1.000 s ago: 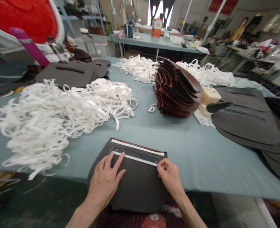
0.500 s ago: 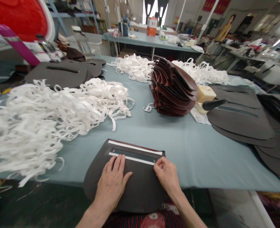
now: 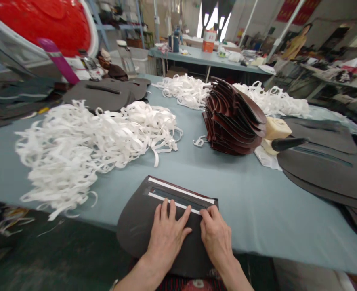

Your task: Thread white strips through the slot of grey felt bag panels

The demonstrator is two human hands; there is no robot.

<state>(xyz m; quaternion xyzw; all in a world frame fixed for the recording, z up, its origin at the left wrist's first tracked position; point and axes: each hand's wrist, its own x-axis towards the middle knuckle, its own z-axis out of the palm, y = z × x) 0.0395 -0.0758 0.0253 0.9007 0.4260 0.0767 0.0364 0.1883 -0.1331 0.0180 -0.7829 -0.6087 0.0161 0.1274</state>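
A dark grey rounded panel (image 3: 136,226) lies in front of me, its lower part overhanging the table edge. Near its straight top edge is a long narrow slot (image 3: 178,197) with one white strip (image 3: 181,189) above it and a second, lower white strip (image 3: 158,197) below. My left hand (image 3: 168,230) rests flat on the panel, fingers spread, tips at the lower strip. Thumb and forefinger of my right hand (image 3: 216,232) pinch at the right end of that lower strip; the exact grip is partly hidden by the fingers.
Loose white strips (image 3: 102,141) are heaped at the left. Beyond the panel stands a stack of dark red-brown pieces (image 3: 233,121). Beside it are a yellowish block (image 3: 278,128) and a black handle (image 3: 289,143). More grey panels (image 3: 324,169) lie at the right.
My left hand has slid right along the lower strip, closer to my right hand, and its fingers have spread. My right hand stays at the strip's right end. The view has shifted left.
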